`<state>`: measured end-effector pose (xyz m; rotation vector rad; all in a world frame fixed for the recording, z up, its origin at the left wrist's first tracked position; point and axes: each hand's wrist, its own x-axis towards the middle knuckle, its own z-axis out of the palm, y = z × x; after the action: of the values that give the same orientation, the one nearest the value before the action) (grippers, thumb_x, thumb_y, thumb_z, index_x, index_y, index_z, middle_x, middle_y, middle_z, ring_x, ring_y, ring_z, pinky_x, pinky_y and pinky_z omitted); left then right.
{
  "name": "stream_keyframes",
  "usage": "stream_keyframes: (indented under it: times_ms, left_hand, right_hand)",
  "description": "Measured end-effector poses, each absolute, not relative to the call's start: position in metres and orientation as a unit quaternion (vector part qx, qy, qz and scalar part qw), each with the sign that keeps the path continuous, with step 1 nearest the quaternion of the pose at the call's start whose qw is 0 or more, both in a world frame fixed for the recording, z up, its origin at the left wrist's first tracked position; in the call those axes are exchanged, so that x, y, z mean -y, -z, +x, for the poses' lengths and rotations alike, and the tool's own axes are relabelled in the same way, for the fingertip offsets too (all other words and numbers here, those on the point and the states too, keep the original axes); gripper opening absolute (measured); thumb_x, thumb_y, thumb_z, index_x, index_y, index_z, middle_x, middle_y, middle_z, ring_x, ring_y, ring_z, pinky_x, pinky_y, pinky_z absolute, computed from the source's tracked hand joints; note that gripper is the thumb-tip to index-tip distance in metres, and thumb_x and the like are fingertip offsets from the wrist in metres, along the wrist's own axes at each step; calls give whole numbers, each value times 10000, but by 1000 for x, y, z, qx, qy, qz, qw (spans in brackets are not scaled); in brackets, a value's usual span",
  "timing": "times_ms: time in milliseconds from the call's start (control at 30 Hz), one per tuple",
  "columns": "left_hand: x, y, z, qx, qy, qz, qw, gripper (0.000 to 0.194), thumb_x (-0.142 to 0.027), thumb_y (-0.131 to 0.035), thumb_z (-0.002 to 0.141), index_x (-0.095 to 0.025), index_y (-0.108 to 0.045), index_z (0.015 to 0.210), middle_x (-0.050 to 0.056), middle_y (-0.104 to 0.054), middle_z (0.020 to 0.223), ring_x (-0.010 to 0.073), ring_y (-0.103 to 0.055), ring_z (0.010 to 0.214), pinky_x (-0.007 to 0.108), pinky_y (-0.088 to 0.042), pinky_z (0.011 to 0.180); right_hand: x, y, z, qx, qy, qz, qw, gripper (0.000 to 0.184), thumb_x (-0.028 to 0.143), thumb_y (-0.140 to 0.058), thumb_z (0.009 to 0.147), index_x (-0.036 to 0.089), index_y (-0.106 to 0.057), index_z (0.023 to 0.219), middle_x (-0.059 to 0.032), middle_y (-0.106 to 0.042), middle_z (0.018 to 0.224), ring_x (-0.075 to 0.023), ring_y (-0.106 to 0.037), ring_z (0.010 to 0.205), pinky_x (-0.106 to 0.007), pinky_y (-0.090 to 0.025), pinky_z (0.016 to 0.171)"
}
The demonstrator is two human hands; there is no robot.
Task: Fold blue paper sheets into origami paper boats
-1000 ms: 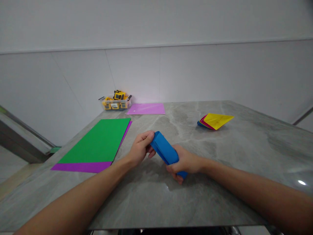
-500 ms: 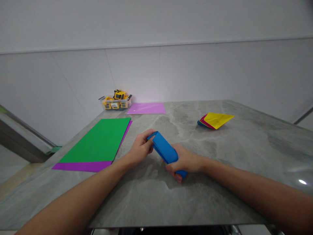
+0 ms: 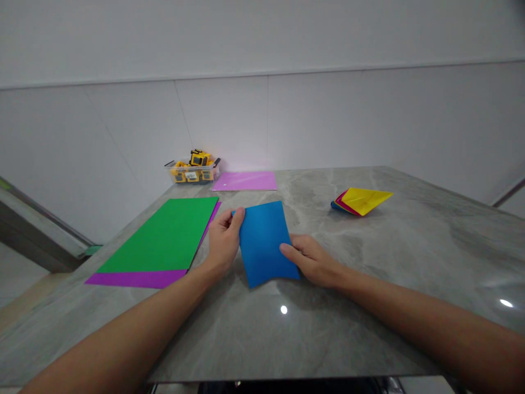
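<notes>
A blue sheet of paper [image 3: 266,241] is held up above the grey tabletop, spread fairly flat with a slight wave along its lower edge. My left hand [image 3: 225,235] pinches its upper left corner, thumb in front. On the paper's right edge, low down, my right hand [image 3: 309,258] grips with the thumb on the front face; its other fingers are partly hidden behind. To the left lies a green sheet [image 3: 164,235] on top of a purple sheet [image 3: 135,279], close to my left forearm.
Right of my hands sits a folded paper piece [image 3: 365,201] in yellow, magenta and blue. At the back left stands a clear plastic box [image 3: 192,174] with yellow toy vehicles [image 3: 200,158]. Beside it a pink-violet sheet [image 3: 248,181] lies near the wall.
The blue paper was folded or rolled into a narrow strip; now it is opened out into a flat rectangle. My left hand moved left and up, and my right hand shifted up slightly.
</notes>
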<state>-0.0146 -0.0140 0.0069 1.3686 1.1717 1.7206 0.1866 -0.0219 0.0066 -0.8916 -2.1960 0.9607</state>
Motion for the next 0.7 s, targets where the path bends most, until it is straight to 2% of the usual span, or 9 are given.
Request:
stream_keyframes:
  times_ms: [100, 300, 433, 500, 600, 700]
  left_hand:
    - [13, -4, -13, -411, -674, 494, 365, 441, -514, -652, 799, -164, -459, 613, -70, -375, 545, 59, -317, 479, 172, -278, 440]
    - [12, -10, -11, -369, -640, 406, 539, 516, -603, -719, 682, -169, -454, 595, -61, -437, 510, 74, -380, 449, 202, -374, 446]
    - [14, -17, -10, -361, -641, 427, 526, 555, -602, -687, 722, -171, -384, 549, -78, -352, 484, 46, -319, 406, 155, -283, 359]
    - [17, -19, -8, -366, -646, 444, 502, 506, -564, -709, 722, -164, -432, 583, -77, -363, 523, 42, -335, 415, 130, -261, 324]
    - [22, -21, -4, -354, -627, 454, 525, 414, -528, -738, 707, -167, -536, 714, -59, -451, 614, 67, -455, 484, 134, -391, 324]
    - [25, -22, -2, -318, -605, 442, 581, 398, -508, -742, 716, -163, -572, 819, -39, -526, 687, 95, -555, 572, 204, -549, 428]
  right_hand:
    - [21, -1, 185, 833, -336, -349, 269, 408, 456, -432, 898, 177, -451, 602, -14, -490, 626, -125, -444, 578, -256, -362, 542]
    - [18, 7, 186, 821, -357, -327, 302, 381, 452, -487, 889, 180, -479, 623, 3, -496, 617, -128, -453, 579, -260, -365, 560]
    - [9, 10, 189, 809, -301, -369, 345, 345, 430, -524, 875, 175, -546, 644, -15, -536, 641, -147, -477, 601, -278, -382, 579]
    - [4, 12, 191, 791, -285, -399, 367, 332, 436, -538, 866, 177, -574, 661, -23, -551, 643, -158, -483, 614, -283, -390, 578]
    - [-1, 13, 193, 772, -278, -409, 399, 317, 447, -554, 858, 187, -593, 681, -18, -542, 616, -166, -479, 619, -274, -375, 550]
    - [-1, 14, 193, 787, -272, -397, 386, 361, 436, -566, 854, 186, -553, 594, 6, -478, 543, -131, -410, 532, -259, -309, 502]
